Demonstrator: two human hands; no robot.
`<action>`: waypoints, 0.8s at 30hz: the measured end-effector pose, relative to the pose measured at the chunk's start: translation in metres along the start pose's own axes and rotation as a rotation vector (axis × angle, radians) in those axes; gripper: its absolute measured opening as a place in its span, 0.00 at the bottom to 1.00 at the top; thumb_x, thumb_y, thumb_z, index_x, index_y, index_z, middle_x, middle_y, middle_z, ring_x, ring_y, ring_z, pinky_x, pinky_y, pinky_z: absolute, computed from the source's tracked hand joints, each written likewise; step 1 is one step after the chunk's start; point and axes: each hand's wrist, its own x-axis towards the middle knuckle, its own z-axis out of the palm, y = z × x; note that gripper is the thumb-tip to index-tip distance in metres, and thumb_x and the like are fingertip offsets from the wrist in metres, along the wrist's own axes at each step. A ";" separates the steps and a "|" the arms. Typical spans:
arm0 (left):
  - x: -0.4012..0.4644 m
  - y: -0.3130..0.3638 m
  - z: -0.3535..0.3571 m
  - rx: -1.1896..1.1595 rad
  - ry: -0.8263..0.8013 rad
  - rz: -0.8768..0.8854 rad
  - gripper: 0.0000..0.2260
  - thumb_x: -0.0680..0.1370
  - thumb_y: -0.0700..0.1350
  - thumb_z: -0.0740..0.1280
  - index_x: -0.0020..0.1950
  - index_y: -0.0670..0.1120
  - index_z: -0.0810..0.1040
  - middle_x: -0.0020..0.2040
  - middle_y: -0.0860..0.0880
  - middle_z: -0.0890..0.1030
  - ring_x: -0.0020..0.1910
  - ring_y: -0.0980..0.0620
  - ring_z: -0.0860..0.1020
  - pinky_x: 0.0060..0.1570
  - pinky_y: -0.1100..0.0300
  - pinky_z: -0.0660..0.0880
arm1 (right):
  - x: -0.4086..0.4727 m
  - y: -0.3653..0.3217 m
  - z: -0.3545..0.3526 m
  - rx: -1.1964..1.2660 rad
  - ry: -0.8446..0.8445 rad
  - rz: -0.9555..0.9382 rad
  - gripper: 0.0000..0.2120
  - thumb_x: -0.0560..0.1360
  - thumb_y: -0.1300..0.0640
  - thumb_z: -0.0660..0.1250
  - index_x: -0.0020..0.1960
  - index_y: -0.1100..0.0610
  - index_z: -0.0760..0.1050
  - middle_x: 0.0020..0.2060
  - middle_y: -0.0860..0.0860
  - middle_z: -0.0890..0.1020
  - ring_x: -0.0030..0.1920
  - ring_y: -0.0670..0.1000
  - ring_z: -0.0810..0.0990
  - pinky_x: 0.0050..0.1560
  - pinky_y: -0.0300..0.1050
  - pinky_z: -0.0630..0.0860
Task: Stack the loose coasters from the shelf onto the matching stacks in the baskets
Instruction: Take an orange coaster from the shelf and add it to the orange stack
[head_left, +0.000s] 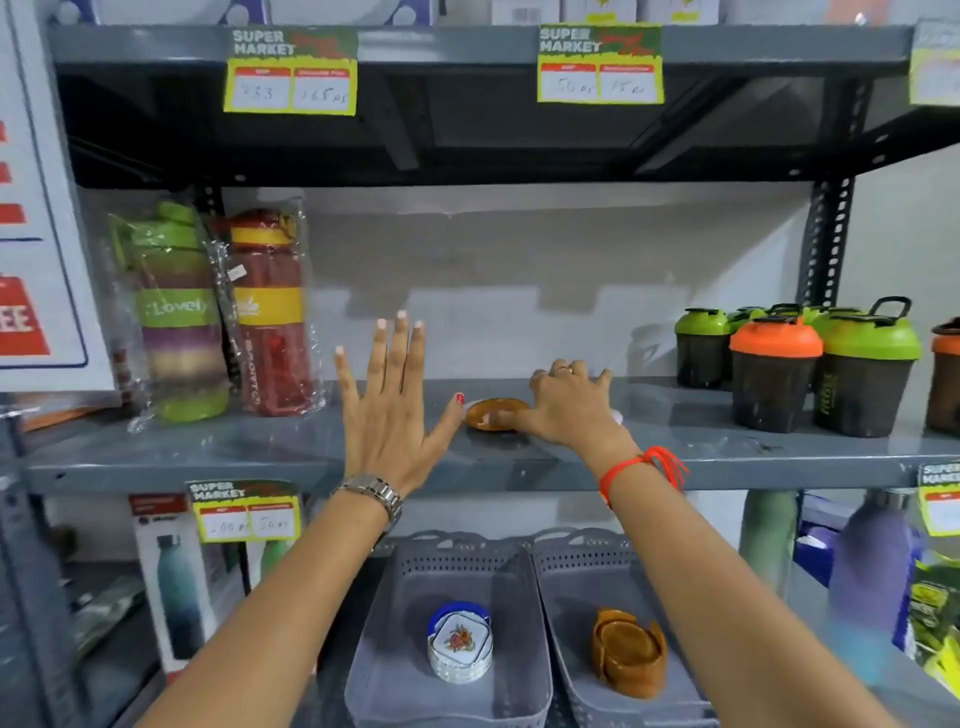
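One loose brown coaster (493, 413) lies on the grey shelf (260, 452), a round, shallow, amber-brown disc with a raised rim, glossy like wood or resin. It sits just left of centre on the shelf board. The right hand (569, 408) lies at the coaster's 3 o'clock with its fingers (506, 417) curled down onto the disc's near right edge, touching it; whether they have closed on it I cannot tell. The left hand (387, 402) hovers at the coaster's 9 o'clock, palm away, fingers spread wide and holding nothing, its thumb tip just beside the rim.

Two grey perforated baskets (452, 564) stand side by side on the level below, at 6 o'clock from the coaster. The left one holds one stack of white coasters (460, 647) with a blue edge and a red flower print on top. The right one holds one stack of brown coasters (628, 652) in a matching brown holder, the same colour as the loose disc.

Two wrapped water bottles (223, 312) stand at the shelf's 9 o'clock end, one green, one red. Several dark shaker cups (774, 371) with green or orange lids cluster at 3 o'clock; the exact count is unclear at the edge.
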 end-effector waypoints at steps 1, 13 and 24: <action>-0.006 -0.002 -0.002 -0.007 -0.002 -0.022 0.34 0.76 0.61 0.48 0.77 0.43 0.50 0.77 0.45 0.52 0.76 0.47 0.50 0.71 0.41 0.40 | -0.001 -0.004 -0.001 -0.012 -0.036 0.021 0.44 0.64 0.23 0.57 0.61 0.60 0.75 0.63 0.58 0.74 0.68 0.60 0.66 0.69 0.71 0.55; -0.060 -0.016 0.015 -0.020 -0.042 -0.077 0.28 0.77 0.56 0.52 0.73 0.41 0.64 0.73 0.45 0.64 0.73 0.45 0.60 0.71 0.41 0.46 | 0.017 -0.018 0.020 0.011 -0.160 0.128 0.46 0.60 0.23 0.62 0.65 0.56 0.74 0.70 0.59 0.67 0.72 0.61 0.60 0.71 0.70 0.52; -0.067 -0.021 0.038 -0.042 0.009 -0.115 0.25 0.78 0.54 0.54 0.71 0.42 0.68 0.70 0.46 0.70 0.71 0.42 0.65 0.72 0.45 0.46 | 0.022 -0.022 0.031 0.049 -0.032 0.183 0.47 0.60 0.23 0.62 0.63 0.59 0.75 0.66 0.60 0.71 0.70 0.62 0.62 0.70 0.70 0.55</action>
